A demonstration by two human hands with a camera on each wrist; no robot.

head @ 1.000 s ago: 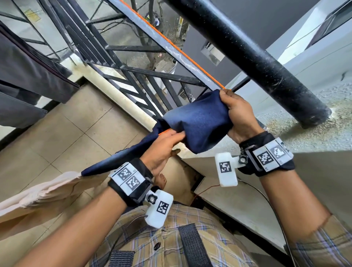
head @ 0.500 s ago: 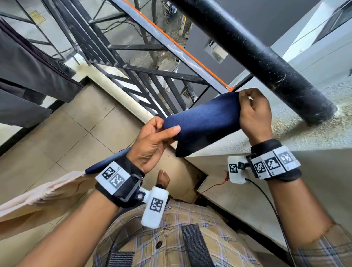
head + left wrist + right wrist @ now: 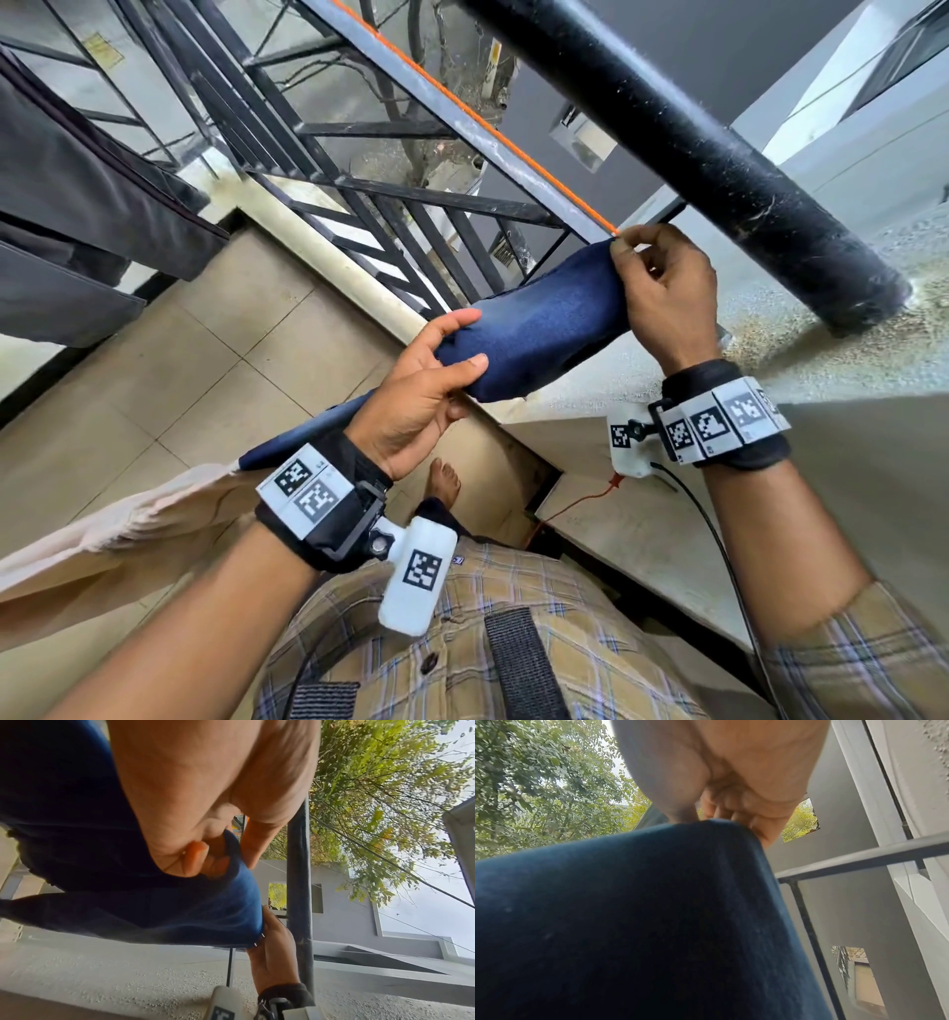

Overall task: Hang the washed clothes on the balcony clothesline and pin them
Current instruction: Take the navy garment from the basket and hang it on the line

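Note:
A navy blue cloth [image 3: 539,329] lies folded over the orange clothesline [image 3: 462,110], which runs along the top of the balcony railing. My left hand [image 3: 462,339] grips the cloth's left part, thumb toward me and fingers curled over the far side. My right hand [image 3: 619,246] pinches the cloth's right end where the line meets it. In the left wrist view my left hand [image 3: 205,858] curls into the cloth [image 3: 154,912], and my right hand [image 3: 272,943] holds its far corner. In the right wrist view my right hand [image 3: 718,815] pinches the cloth's [image 3: 628,912] top fold.
A thick black pipe [image 3: 693,149] slants just above and behind my right hand. The metal railing [image 3: 390,190] drops below the line. Grey garments [image 3: 77,216] hang at the left and a beige cloth [image 3: 128,519] at lower left. A concrete ledge [image 3: 667,539] lies under my right arm.
My right hand has drawn the cloth's end to the right along the line. My left hand has come up and gripped the left part. The bunched cloth is now stretched out longer.

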